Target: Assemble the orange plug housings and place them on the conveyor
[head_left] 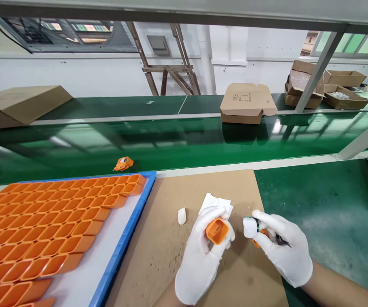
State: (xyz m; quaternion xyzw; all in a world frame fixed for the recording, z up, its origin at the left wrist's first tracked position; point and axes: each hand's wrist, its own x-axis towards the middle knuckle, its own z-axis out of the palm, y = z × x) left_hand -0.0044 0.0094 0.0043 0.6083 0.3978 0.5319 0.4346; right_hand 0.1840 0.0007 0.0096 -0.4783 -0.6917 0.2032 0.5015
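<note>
My left hand [203, 251], in a white glove, has its fingers wrapped round an orange square cup [217, 231], its open end facing the camera. To the right, my gloved right hand [283, 245] pinches a small part with a white block [250, 227] at its tip; green, black and orange pieces show between the fingers. White paper [216, 202] lies just beyond my left hand on a brown cardboard sheet [168, 238]. Left of the paper sits a small white piece [182, 216]. The two hands are apart, above the cardboard.
A blue-edged tray [129, 243] at left holds rows of orange cups [59, 230]. An orange assembly [123, 163] lies on the green conveyor [177, 143]. Beyond stand an open carton [248, 102] and, at right, small boxes [346, 97]. A slanted metal post [363, 136] rises at right.
</note>
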